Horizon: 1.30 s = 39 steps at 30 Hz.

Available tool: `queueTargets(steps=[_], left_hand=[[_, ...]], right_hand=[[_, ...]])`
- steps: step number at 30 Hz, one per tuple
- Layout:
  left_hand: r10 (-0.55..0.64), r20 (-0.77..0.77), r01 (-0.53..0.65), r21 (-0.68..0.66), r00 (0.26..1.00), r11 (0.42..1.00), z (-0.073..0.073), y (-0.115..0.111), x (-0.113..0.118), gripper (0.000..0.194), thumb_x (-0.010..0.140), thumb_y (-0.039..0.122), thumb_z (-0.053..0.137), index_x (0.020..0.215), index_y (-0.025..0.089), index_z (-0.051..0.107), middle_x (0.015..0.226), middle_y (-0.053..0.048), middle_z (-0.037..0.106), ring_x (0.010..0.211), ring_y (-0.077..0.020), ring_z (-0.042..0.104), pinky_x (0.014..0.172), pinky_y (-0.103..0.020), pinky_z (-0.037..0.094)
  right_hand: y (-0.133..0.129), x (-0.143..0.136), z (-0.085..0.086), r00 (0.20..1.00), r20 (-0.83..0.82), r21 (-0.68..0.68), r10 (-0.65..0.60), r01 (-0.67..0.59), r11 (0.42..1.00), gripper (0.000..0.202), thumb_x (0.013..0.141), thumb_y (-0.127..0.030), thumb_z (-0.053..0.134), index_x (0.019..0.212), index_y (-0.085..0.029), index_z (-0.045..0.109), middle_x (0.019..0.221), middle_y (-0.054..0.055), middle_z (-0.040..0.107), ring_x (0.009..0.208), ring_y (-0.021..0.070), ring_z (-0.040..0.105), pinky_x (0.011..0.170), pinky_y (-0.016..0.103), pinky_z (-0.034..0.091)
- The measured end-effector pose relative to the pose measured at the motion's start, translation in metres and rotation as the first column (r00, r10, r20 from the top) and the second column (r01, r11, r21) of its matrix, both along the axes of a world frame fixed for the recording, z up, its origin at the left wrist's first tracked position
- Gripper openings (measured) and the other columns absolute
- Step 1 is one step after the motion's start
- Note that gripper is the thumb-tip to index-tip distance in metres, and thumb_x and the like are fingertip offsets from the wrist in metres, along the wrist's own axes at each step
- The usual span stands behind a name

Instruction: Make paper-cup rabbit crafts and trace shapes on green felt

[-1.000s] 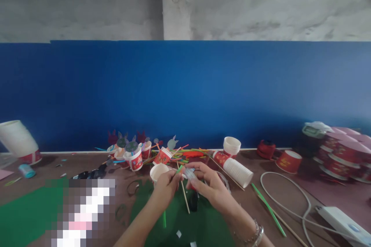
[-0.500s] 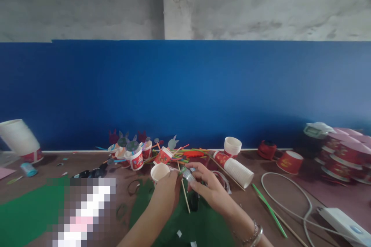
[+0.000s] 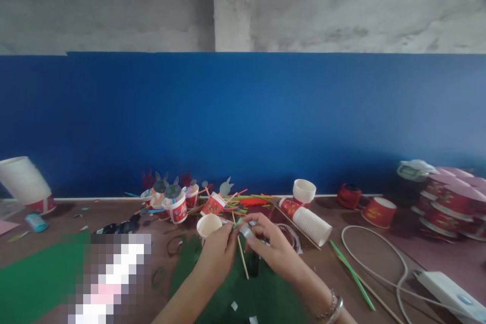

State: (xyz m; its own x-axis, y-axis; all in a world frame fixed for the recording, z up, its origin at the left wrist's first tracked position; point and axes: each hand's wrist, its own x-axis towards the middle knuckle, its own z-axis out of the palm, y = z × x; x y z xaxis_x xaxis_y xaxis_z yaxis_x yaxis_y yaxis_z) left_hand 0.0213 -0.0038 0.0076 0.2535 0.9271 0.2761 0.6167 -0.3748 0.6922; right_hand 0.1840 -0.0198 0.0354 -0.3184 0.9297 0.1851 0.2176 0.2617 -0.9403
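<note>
My left hand [image 3: 220, 249] is closed at the centre, its fingertips pinching a small green piece [image 3: 238, 223]. Facing it, my right hand [image 3: 276, 248] curls its thumb and fingers round a small clear, shiny object [image 3: 247, 230], whose kind I cannot make out. The two hands' fingertips are close together. Just behind my left hand stands a white-rimmed paper cup [image 3: 208, 224], partly hidden by it. A thin wooden stick [image 3: 243, 258] slants down between the hands over a dark green sheet [image 3: 243, 293]. A small black object [image 3: 254, 265] lies beside the stick.
Decorated red paper cups [image 3: 176, 210] stand back left, near a heap of coloured strips [image 3: 258, 201]. A stack of cups [image 3: 311, 225] lies to the right. Farther right are green strips [image 3: 353, 276], a looped white cable [image 3: 402, 263] and a white power strip [image 3: 448, 291].
Both hands stay nearly in place, with a slight shift of the fingers. The green piece shows a little more at my left fingertips.
</note>
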Motion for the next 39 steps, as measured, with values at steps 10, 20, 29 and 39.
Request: queueTargets(steps=[10, 20, 29, 39], left_hand=[[-0.024, -0.032, 0.025, 0.038, 0.999, 0.999, 0.003, -0.001, 0.000, 0.029, 0.091, 0.029, 0.031, 0.074, 0.019, 0.051, 0.068, -0.003, 0.057, 0.061, -0.0163, 0.047, 0.057, -0.026, 0.029], [-0.025, -0.305, 0.070, 0.138, 0.952, 0.988, -0.005, 0.000, -0.001, 0.027, 0.089, 0.015, 0.030, 0.095, 0.015, 0.056, 0.088, -0.011, 0.065, 0.078, -0.0226, 0.059, 0.067, -0.031, 0.038], [-0.014, -0.354, 0.060, 0.120, 0.935, 0.991, -0.006, 0.002, -0.002, 0.029, 0.087, 0.011, 0.031, 0.101, 0.012, 0.057, 0.090, -0.012, 0.067, 0.080, -0.0238, 0.062, 0.070, -0.033, 0.045], [-0.013, -0.248, 0.051, 0.145, 0.969, 0.988, -0.010, 0.006, -0.003, 0.045, 0.085, 0.012, 0.034, 0.128, 0.015, 0.047, 0.104, -0.015, 0.067, 0.091, -0.0280, 0.063, 0.075, -0.037, 0.046]], right_hand=[[0.004, 0.000, -0.009, 0.999, 0.054, 0.060, -0.008, 0.005, 0.998, 0.034, 0.083, -0.019, 0.048, 0.117, -0.019, 0.056, 0.075, 0.001, 0.065, 0.073, 0.0164, 0.062, 0.070, 0.028, 0.047], [0.003, 0.002, -0.008, 0.958, 0.266, 0.137, -0.105, 0.070, 0.988, 0.047, 0.078, -0.014, 0.046, 0.123, -0.024, 0.057, 0.083, 0.002, 0.067, 0.068, 0.0154, 0.060, 0.067, 0.028, 0.046], [-0.001, 0.001, -0.001, 0.943, 0.314, 0.167, -0.113, 0.062, 0.984, 0.047, 0.079, -0.015, 0.044, 0.125, -0.021, 0.048, 0.063, -0.003, 0.061, 0.059, 0.0139, 0.054, 0.061, 0.024, 0.042], [-0.006, -0.004, 0.004, 0.968, 0.216, 0.162, -0.128, 0.093, 0.982, 0.044, 0.082, -0.018, 0.045, 0.126, -0.020, 0.042, 0.065, -0.003, 0.061, 0.064, 0.0152, 0.056, 0.064, 0.026, 0.041]])
